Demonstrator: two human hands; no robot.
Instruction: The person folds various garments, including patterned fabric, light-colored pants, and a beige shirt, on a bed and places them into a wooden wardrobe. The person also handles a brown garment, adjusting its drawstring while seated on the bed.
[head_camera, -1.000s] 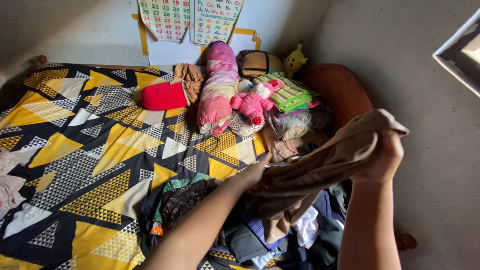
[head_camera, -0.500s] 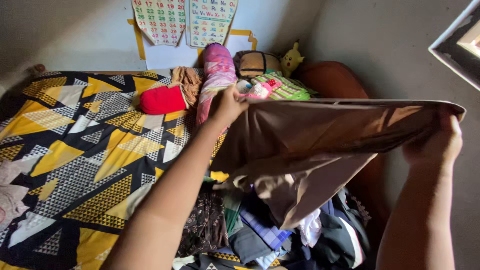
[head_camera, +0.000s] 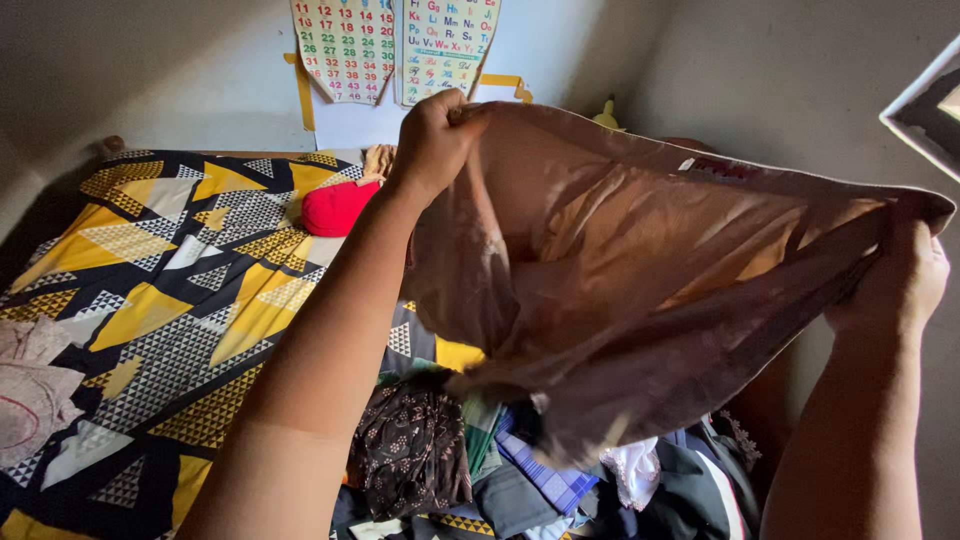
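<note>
A thin brown garment (head_camera: 640, 270) hangs spread out in the air in front of me, light showing through it. My left hand (head_camera: 432, 142) grips its upper left corner, raised near the wall charts. My right hand (head_camera: 902, 280) grips the opposite edge at the far right, near the grey wall. The cloth sags between them over a pile of mixed clothes (head_camera: 520, 470) at the near edge of the bed. The garment hides the pillows and toys behind it.
The bed carries a yellow, black and white triangle-patterned sheet (head_camera: 170, 300). A red cushion (head_camera: 335, 207) lies near the headboard. Pale pink cloth (head_camera: 30, 385) lies at the left edge. Two printed charts (head_camera: 395, 45) hang on the wall. A window frame (head_camera: 930, 110) shows at the right.
Both hands have lifted the brown garment higher and pulled it wider apart. My left hand rose from bed level to the wall charts. The cloth now covers the pillows and toys.
</note>
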